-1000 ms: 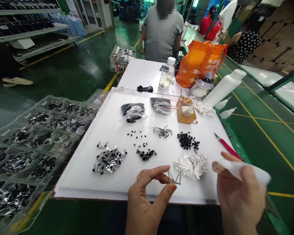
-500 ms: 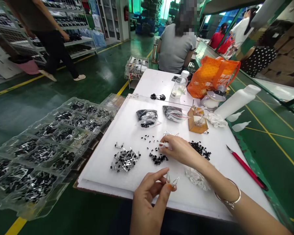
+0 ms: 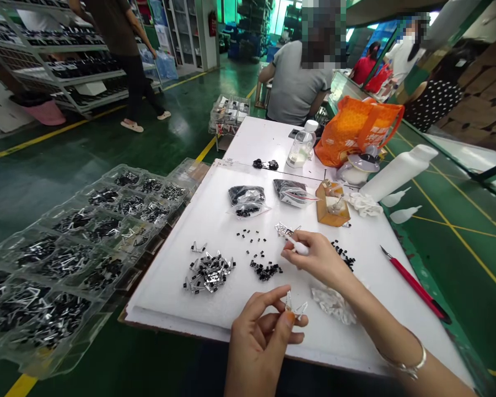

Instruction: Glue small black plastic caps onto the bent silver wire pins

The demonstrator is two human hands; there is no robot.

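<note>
The printing on the orange bag (image 3: pixel 357 132) is too small to read. A white foam board (image 3: pixel 177 300) is supporting sorted parts. The right hand (image 3: pixel 320 259) is gripping a white squeeze applicator (image 3: pixel 300 247) above the board, just beside black components (image 3: pixel 265 270). The left hand (image 3: pixel 258 344) is pinching a small bent metal clip (image 3: pixel 291 303) between closed fingertips (image 3: pixel 289 317), inboard of the board's near edge.

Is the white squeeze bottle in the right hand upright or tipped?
Tipped: the small white plastic squeeze bottle lies almost sideways in the right hand, its thin tip pointing left.
</note>
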